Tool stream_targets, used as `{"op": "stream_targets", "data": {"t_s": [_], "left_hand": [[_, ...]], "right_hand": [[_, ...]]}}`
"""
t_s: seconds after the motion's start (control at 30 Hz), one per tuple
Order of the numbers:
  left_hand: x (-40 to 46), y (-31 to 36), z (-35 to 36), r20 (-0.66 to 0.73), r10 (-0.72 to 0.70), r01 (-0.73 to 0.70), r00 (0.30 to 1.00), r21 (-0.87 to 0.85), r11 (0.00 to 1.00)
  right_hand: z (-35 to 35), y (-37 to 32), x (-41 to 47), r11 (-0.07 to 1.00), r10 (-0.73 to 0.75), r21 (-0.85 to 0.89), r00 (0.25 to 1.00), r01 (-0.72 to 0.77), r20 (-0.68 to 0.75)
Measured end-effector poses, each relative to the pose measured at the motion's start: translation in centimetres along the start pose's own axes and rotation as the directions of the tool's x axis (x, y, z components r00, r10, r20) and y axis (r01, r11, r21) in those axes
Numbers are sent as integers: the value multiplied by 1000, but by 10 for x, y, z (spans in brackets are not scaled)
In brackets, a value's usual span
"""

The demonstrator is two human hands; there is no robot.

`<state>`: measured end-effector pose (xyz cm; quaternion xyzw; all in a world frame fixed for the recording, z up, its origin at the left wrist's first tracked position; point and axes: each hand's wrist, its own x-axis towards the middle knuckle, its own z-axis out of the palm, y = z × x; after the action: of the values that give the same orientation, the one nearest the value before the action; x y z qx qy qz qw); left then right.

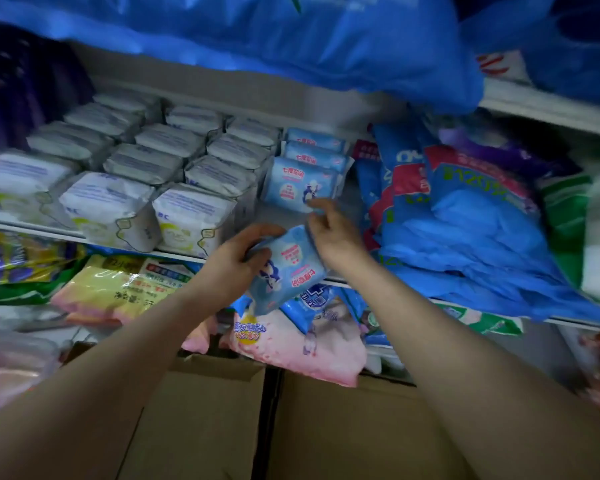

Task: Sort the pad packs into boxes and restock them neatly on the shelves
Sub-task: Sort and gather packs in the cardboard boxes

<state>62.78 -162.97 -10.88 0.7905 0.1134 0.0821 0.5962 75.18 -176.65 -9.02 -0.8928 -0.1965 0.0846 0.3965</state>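
Observation:
A light blue pad pack (286,271) hangs just in front of the middle shelf edge (174,252). My left hand (238,261) grips its left side, thumb on the front. My right hand (333,230) holds its upper right corner with curled fingers. On the shelf behind stands a row of matching light blue packs (300,187), three deep. To their left are rows of several white pad packs (191,216).
Large blue and red bags (465,216) are heaped on the shelf at right. A blue plastic bag (291,39) hangs from above. Yellow (118,285) and pink packs (309,344) lie on the lower shelf. Cardboard boxes (222,410) stand below.

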Motion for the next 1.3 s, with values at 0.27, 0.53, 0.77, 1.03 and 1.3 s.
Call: {"op": "stream_targets", "data": {"t_s": [0.27,0.53,0.77,1.03,1.3], "left_hand": [[40,33,13,-71,172,-141,983,312,939],[28,18,28,-179,130,-86,975,235,968],[35,16,34,-162,-52,22,985,-183,983],[40,17,46,-207,-38,23,978,-78,997],[35,-2,35,-208,79,-24,975,254,967]], "right_hand": [[-12,16,-25,860,109,486,987,-154,120],[-9,5,-14,881,87,471,994,-48,-61],[-5,-13,-7,851,94,522,962,56,-257],[-11,-5,-9,998,33,57,983,-23,-181],[-19,-12,15,973,16,-232,999,-4,52]]}}
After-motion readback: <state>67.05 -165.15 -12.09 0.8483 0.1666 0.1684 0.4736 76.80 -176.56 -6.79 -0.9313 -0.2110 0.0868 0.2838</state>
